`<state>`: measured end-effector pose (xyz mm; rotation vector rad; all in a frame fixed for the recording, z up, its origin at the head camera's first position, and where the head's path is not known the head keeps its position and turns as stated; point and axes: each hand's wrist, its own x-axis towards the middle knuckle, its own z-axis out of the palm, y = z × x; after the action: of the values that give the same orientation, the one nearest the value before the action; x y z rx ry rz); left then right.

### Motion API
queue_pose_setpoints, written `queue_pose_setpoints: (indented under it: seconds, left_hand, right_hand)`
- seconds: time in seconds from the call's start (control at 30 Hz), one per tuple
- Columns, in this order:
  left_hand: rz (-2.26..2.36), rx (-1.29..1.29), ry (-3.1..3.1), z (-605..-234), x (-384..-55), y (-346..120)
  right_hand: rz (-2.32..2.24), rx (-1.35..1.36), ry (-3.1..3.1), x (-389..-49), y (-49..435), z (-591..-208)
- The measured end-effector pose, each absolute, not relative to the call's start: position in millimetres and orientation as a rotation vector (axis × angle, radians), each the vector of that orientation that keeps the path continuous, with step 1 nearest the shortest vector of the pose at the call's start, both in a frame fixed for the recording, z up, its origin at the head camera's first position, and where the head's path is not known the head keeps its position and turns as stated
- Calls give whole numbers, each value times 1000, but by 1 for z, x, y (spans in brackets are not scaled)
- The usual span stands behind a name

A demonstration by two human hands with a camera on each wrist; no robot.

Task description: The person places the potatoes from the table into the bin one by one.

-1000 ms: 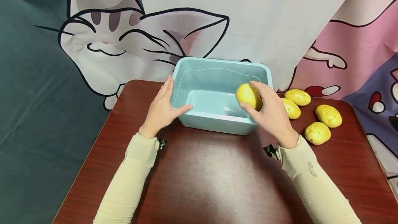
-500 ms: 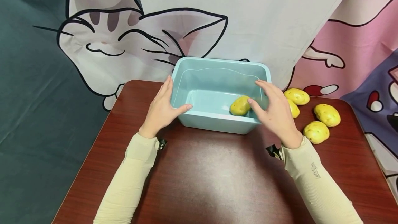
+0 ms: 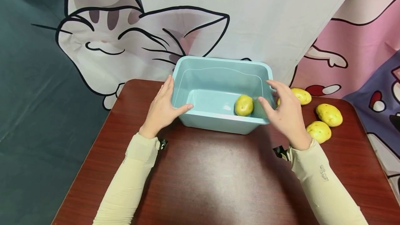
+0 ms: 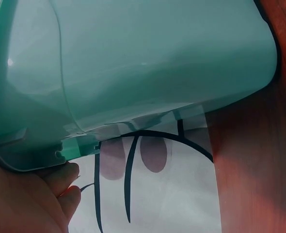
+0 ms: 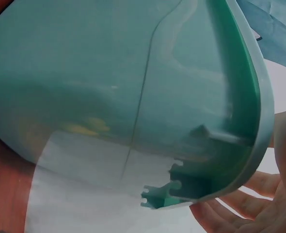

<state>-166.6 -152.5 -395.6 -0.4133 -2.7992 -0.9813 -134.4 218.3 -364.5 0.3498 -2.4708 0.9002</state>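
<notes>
A light blue plastic bin (image 3: pixel 215 121) stands at the back of the table, with one yellow potato (image 3: pixel 244 105) lying on its floor toward the right end. My left hand (image 3: pixel 160 108) rests against the bin's left end, fingers straight along the outside and thumb over the front rim. In the left wrist view its fingertips (image 4: pixel 68 194) show at the rim's corner. At the bin's right end is my right hand (image 3: pixel 287 110), holding nothing, thumb and fingers spread apart. The right wrist view has its fingers (image 5: pixel 252 204) close by the outside of the rim.
Right of the bin lie more potatoes: one near the back edge (image 3: pixel 301 96), partly behind my right hand, one farther right (image 3: pixel 329 115), and one nearer (image 3: pixel 318 132). A printed cloth (image 3: pixel 259 20) hangs behind the brown table (image 3: pixel 212 176).
My right hand has let go of the potato, which dropped to the bin floor and turned. That hand then moved right to the bin's end. The left hand stays put.
</notes>
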Motion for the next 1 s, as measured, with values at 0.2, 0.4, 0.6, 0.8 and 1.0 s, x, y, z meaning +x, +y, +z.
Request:
queue_pose_setpoints:
  seconds: [0.2, 0.4, 0.6, 0.8, 1.0]
  left_hand:
    - [-989, -408, -2802, -395, -167, -152]
    - [-984, -408, -2802, -396, -167, -153]
    - [-988, -414, -2798, -396, -167, -153]
    - [-987, -411, -2801, -395, -166, -153]
    - [-981, -411, -2802, -395, -166, -153]
  right_hand:
    - [920, 263, -2431, -132, 226, -366]
    - [936, 181, -2410, -130, 236, -368]
    - [893, 147, -2402, -128, 246, -372]
    - [903, 147, -2400, -125, 256, -376]
    - [927, 126, -2406, -124, 265, -380]
